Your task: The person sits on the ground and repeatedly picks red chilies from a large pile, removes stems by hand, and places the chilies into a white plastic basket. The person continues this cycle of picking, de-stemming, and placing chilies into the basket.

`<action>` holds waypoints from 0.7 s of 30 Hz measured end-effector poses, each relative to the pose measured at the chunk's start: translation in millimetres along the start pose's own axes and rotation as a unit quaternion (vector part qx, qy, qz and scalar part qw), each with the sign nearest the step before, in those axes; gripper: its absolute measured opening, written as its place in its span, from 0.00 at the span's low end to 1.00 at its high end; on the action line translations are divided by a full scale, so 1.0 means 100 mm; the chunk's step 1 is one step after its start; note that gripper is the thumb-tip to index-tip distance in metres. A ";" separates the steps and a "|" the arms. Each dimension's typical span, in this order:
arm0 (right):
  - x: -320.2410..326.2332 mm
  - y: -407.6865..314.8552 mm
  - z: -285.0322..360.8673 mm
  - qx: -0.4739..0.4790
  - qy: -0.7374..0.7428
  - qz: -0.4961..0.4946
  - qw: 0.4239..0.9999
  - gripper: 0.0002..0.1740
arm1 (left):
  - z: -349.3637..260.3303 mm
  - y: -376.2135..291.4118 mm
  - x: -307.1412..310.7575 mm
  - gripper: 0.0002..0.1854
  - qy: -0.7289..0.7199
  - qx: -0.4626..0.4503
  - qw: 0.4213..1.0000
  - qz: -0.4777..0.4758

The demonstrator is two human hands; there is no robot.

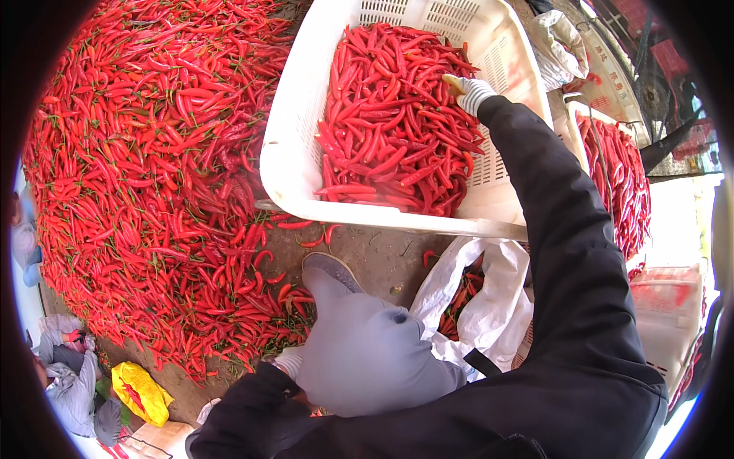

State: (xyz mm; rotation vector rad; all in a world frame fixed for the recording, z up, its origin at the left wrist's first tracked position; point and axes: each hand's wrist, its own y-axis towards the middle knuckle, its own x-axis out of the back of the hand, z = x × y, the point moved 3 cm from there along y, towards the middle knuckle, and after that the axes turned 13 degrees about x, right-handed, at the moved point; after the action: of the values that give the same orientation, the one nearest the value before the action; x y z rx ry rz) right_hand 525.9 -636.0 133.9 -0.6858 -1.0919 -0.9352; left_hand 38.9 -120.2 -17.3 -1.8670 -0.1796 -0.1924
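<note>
My right hand, in a striped glove with yellowish fingers, reaches over the right side of a large white plastic crate. Its fingers extend above the red chili peppers heaped inside, and I see no pepper held in them. These peppers look mostly stemless. My left hand is low beside my bent grey-trousered knee. Only part of its striped glove shows; the fingers are hidden. Left of the crate spreads a big pile of red chili peppers, many with green stems.
A white woven sack with peppers inside stands open by my leg. More crated peppers are at right. A person sits at lower left near a yellow bag. Loose peppers lie on the dirt floor.
</note>
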 end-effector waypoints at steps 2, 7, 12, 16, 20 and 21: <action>-0.26 0.07 -0.31 -0.018 -0.048 0.002 0.999 0.36 | 0.09 0.31 -0.50 0.18 0.001 0.003 1.000 0.000; -0.87 0.10 -0.59 -0.090 -0.112 0.081 0.986 0.38 | 0.12 0.63 -0.59 0.17 -0.012 0.006 0.996 -0.083; -0.98 0.07 -0.48 -0.100 -0.099 0.043 0.989 0.38 | -0.14 -0.04 0.58 0.13 -0.076 0.069 0.981 -0.162; -0.82 0.01 -0.25 -0.065 0.047 0.031 0.996 0.35 | -0.54 -0.80 1.60 0.11 -0.176 -0.046 0.919 -0.349; -0.53 0.00 0.41 -0.005 0.256 -0.043 0.966 0.35 | -0.73 -1.30 2.08 0.16 -0.315 -0.027 0.864 -0.391; -0.42 -0.02 0.63 0.015 0.277 -0.059 0.959 0.35 | -0.81 -1.39 2.17 0.19 -0.350 -0.053 0.836 -0.420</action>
State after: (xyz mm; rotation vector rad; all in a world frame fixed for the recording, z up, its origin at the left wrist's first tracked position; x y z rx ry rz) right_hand 489.6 -571.8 115.6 -0.3015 -0.6474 -1.1246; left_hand 216.3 -149.9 184.3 -1.7745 -1.5315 -0.1006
